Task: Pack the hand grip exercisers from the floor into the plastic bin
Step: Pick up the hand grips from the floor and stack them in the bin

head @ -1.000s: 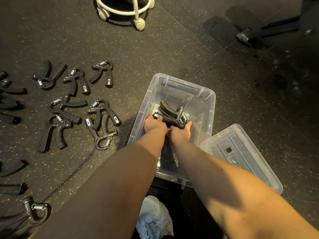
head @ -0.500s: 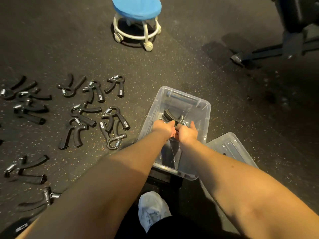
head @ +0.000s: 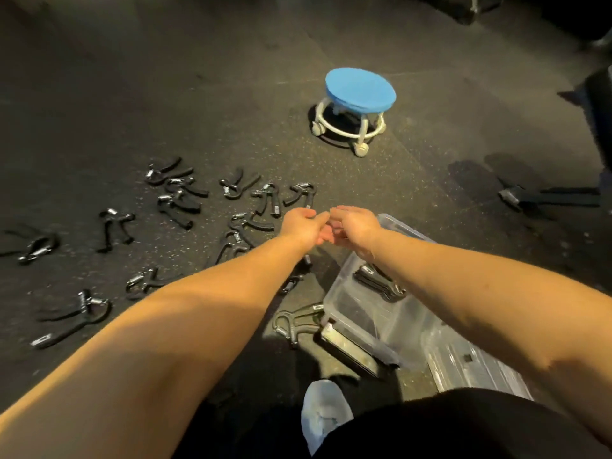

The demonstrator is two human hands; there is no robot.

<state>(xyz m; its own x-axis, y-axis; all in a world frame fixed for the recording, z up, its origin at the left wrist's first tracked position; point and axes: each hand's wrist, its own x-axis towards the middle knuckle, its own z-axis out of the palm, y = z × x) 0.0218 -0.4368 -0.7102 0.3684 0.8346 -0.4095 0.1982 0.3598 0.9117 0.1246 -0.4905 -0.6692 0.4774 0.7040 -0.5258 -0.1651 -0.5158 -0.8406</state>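
Two hands point(head: 299, 224) point(head: 357, 223), one plastic bin point(head: 381, 326)

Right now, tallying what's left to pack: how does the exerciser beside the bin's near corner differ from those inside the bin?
The floor exerciser lies alone outside the bin; the packed exercisers sit stacked inside it. The floor exerciser shows its outline plainly; the packed exercisers overlap. Both are black with metal parts.

Black hand grip exercisers point(head: 178, 207) with metal springs, scattered flat across dark floor point(head: 231, 94) left of bin, many blurred. Single exerciser point(head: 294, 323) laid just beside bin's near left corner. Clear plastic bin point(head: 347, 303), open-topped, set on floor. Stacked exercisers point(head: 379, 283) seen inside it.
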